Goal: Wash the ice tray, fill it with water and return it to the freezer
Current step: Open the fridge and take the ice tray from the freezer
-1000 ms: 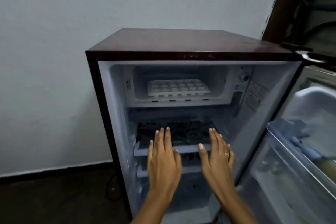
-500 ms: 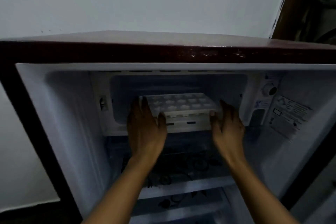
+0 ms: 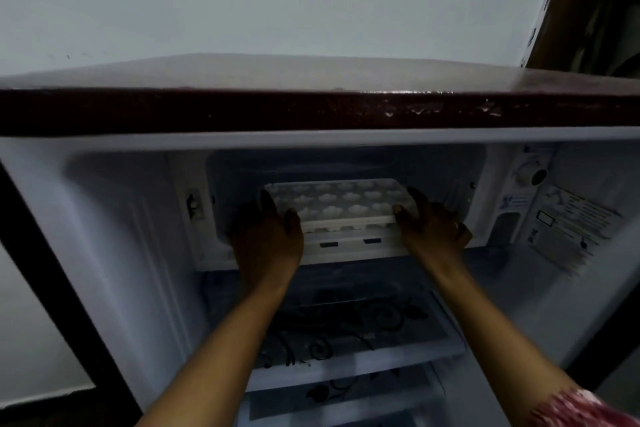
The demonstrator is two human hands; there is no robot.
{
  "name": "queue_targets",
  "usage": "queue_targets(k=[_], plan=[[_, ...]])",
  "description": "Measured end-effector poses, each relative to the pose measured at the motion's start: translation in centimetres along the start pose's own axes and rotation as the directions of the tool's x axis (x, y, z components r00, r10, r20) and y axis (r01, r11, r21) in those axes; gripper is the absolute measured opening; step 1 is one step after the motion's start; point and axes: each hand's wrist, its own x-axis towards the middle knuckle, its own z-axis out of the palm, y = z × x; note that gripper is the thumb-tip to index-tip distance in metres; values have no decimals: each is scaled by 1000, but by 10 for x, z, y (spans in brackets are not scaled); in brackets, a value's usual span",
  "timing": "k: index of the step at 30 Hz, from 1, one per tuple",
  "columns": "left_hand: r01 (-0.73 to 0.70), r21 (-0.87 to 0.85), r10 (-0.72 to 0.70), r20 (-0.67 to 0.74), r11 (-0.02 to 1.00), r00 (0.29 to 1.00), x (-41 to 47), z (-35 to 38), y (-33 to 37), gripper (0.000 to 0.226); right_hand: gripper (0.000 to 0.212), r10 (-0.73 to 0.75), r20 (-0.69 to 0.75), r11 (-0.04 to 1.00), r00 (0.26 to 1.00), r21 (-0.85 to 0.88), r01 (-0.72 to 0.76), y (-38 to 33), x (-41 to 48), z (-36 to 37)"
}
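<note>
Both hands now grip the ice tray (image 3: 337,201) by its short ends: the left hand (image 3: 266,239) is wrapped round the left end with its thumb over the front corner, and the right hand (image 3: 433,227) clasps the right end the same way. A second ago they hung open and empty in front of the lower shelves; half a second ago they had only just arrived at the tray's sides. Below the tray, nearer the person, a shelf (image 3: 349,333) with a dark flower pattern sits bare under the forearms. The tray itself lies inside the freezer compartment (image 3: 346,166) at the top of the small fridge, its front edge near the compartment's lip. Right of the tray, a round dial (image 3: 531,175) sits on the compartment's frame. With the grip made, I judge that lifting the tray out for washing comes next; washing, filling and returning remain undone.
</note>
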Motion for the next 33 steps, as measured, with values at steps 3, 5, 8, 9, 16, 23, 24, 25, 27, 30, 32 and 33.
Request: queue_targets(k=[3, 5, 8, 9, 16, 23, 24, 25, 27, 30, 32, 33], plan=[[-50, -103, 49, -13, 993, 999, -8, -7, 5, 58, 54, 10, 19, 1000, 1000, -23, -10, -2, -12, -11], [-46, -167, 43, -21, 985, 999, -14, -11, 10, 58, 57, 24, 33, 999, 999, -23, -23, -4, -21, -21], [5, -191, -4, 7, 981, 1000, -26, -17, 14, 56, 61, 36, 22, 999, 999, 28, -36, -7, -40, -36], [10, -197, -6, 24, 980, 1000, -32, -20, 14, 56, 63, 43, 15, 998, 999, 50, -44, -8, -47, -42], [-83, -278, 89, 9, 957, 996, -94, -47, 12, 56, 54, 77, 66, 957, 995, 274, -92, -1, -123, -79], [-79, -349, 101, 43, 934, 994, -182, -76, 10, 54, 50, 97, 50, 947, 994, 303, -108, 9, -210, -119], [-73, -353, 100, 59, 933, 993, -195, -80, 11, 54, 50, 112, 49, 947, 993, 296, -121, 11, -224, -127], [-66, -358, 101, 80, 931, 992, -208, -85, 11, 54, 50, 133, 46, 946, 990, 293, -141, 13, -238, -134], [-61, -352, 110, 120, 934, 987, -235, -94, 12, 55, 50, 172, 40, 940, 984, 293, -177, 17, -266, -149], [-79, -338, 139, 158, 938, 978, -275, -109, 12, 55, 53, 216, 35, 934, 976, 283, -217, 22, -312, -170], [-90, -347, 159, 177, 933, 971, -299, -119, 13, 54, 55, 261, 46, 920, 964, 291, -263, 25, -340, -183], [-90, -347, 164, 190, 933, 968, -311, -124, 12, 54, 56, 289, 52, 910, 956, 296, -291, 27, -354, -189]])
